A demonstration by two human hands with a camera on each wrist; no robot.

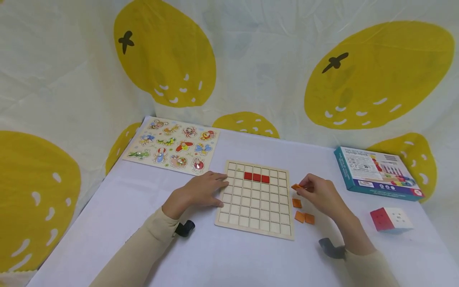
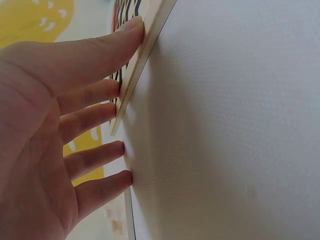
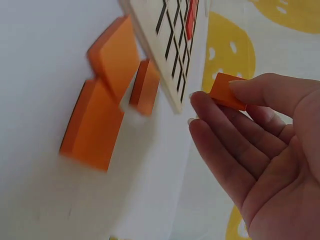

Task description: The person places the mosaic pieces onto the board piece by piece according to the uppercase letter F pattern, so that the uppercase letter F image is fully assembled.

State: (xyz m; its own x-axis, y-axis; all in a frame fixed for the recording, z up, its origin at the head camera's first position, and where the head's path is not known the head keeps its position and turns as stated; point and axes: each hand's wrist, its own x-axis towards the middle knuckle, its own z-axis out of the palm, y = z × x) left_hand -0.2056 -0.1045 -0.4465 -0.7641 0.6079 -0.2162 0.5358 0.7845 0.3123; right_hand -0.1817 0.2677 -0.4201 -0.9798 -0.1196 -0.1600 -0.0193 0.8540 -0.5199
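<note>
A wooden grid board (image 1: 255, 235) lies on the white table, with three red square tiles (image 1: 256, 177) side by side in its second row. My left hand (image 1: 199, 190) rests at the board's left edge, fingers spread and thumb touching the rim, as the left wrist view shows too. Between thumb and fingers my right hand (image 1: 320, 194) pinches an orange square tile (image 3: 228, 91), raised just off the board's right edge. Below it on the table lie three more orange tiles (image 1: 297, 203), two of them touching each other.
An insect picture puzzle (image 1: 168, 145) lies at the back left. At the back right is a teal box (image 1: 378, 172), with a red-and-white cube (image 1: 391, 220) in front of it. A white cloth with yellow fruit prints (image 1: 251, 59) hangs behind the table.
</note>
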